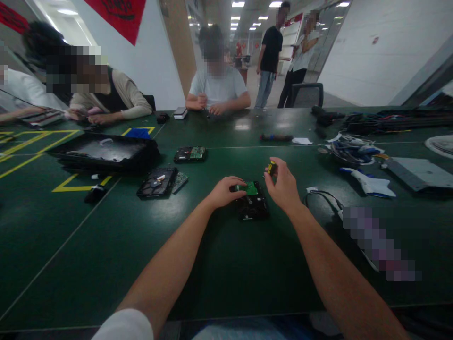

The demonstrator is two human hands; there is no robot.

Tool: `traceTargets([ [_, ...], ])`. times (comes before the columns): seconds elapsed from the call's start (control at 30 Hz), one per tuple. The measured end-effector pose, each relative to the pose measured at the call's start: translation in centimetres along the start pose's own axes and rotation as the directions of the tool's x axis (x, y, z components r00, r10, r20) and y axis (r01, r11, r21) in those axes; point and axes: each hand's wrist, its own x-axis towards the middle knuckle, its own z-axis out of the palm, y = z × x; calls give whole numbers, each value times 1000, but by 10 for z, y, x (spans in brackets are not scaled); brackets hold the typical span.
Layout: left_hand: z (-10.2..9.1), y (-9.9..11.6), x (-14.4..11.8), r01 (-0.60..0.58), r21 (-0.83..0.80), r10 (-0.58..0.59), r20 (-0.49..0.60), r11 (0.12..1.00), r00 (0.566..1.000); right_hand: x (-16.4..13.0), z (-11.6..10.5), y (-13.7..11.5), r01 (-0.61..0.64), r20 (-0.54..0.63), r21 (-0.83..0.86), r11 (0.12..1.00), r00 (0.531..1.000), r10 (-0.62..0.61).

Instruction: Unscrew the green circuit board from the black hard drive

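Observation:
A black hard drive [253, 206] with a green circuit board [252, 189] on top lies on the dark green table [226, 264] in front of me. My left hand [225, 191] rests on its left end, fingers touching the green board. My right hand [282, 185] hovers just right of the drive and pinches a small screwdriver with a yellow and black handle [271, 167], held upright over the drive's far right corner.
Two more opened drives [157, 182] [190, 154] lie to the left, beside a black tray [106, 153]. Cables [350, 148], a white part [370, 182] and a grey panel [419, 172] crowd the right. Other people sit at the far and left edges.

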Motion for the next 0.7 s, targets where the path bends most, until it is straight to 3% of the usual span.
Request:
traceTargets([
  [0.23,0,0,-1,21,-1,-21,13,1000,1000,-2,3,11,40,-83,1,999,996,-40],
  [0.47,-2,2,-1,3,5,-3,5,1000,1000,-3,6,6,95,-207,108,990,976,-71],
  [0.7,0,-2,-1,-7,2,7,-15,1000,1000,-8,19,-2,162,-141,216,963,981,-134],
])
